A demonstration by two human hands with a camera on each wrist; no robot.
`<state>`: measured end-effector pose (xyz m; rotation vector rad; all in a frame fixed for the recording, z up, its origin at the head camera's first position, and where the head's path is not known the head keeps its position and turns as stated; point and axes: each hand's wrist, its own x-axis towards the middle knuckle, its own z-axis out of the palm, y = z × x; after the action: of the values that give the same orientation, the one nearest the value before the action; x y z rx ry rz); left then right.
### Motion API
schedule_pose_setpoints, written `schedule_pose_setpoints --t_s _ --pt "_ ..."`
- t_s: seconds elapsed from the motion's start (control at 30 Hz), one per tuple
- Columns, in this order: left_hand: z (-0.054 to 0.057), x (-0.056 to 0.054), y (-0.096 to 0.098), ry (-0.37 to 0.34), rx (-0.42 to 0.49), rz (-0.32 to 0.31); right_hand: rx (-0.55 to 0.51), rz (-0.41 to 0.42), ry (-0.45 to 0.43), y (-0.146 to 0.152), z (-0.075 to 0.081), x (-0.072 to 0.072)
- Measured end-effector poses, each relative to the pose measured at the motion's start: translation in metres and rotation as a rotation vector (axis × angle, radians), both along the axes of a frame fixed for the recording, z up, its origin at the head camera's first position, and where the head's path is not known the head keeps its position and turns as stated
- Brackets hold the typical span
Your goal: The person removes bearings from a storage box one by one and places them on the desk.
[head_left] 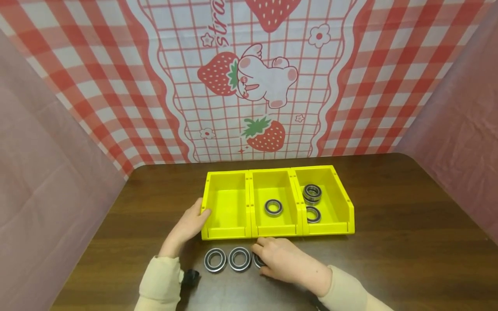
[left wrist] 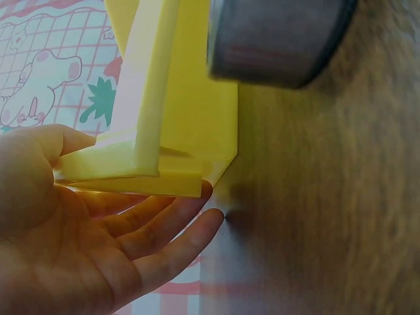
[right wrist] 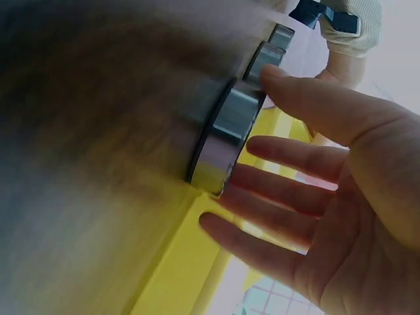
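Note:
Three yellow bins (head_left: 227, 210) stand joined side by side. My left hand (head_left: 191, 222) grips the leftmost side wall, thumb over the rim and fingers outside; the left wrist view shows this hold on the yellow bin (left wrist: 138, 147) up close. In front lies a row of ball bearings: a left one (head_left: 215, 260), a middle one (head_left: 239, 259) and a right one (head_left: 258, 260) partly covered by my right hand (head_left: 284, 259). In the right wrist view that hand's fingers are spread and fairly straight around the nearest bearing (right wrist: 226, 134), thumb close to its edge.
One bearing (head_left: 273, 208) lies in the middle bin. The right bin (head_left: 336, 211) holds a small stack of bearings (head_left: 312, 193) and a single bearing (head_left: 313, 214) near its front. A strawberry-print cloth (head_left: 253, 125) hangs behind the brown wooden table (head_left: 397, 242).

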<state>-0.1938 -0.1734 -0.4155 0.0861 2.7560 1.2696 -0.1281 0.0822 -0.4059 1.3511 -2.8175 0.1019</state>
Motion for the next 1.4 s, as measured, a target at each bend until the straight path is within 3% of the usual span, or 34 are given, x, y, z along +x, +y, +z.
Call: schedule_pose_setpoints --t_s 0.17,0.43,0.6,0.97,1.2,1.4 --pt "0.0 0.0 -0.001 -0.003 -0.005 0.003 -0.065 0.018 0.004 0.003 0.008 -0.005" --pt "-0.001 0.0 -0.001 -0.02 -0.003 0.006 -0.216 0.092 0.219 0.007 0.015 -0.023" --pt "-0.002 -0.002 -0.001 -0.02 -0.009 0.004 -0.251 0.079 0.241 0.008 0.016 -0.031" --pt "-0.001 0.0 0.0 -0.031 0.014 -0.003 -0.33 -0.08 0.175 0.011 0.018 -0.049" --pt "0.0 -0.001 -0.001 -0.026 0.015 -0.005 -0.25 -0.179 0.355 0.012 0.012 -0.074" --pt "-0.001 -0.001 0.0 -0.027 0.019 -0.001 -0.184 -0.25 0.219 0.013 0.014 -0.087"
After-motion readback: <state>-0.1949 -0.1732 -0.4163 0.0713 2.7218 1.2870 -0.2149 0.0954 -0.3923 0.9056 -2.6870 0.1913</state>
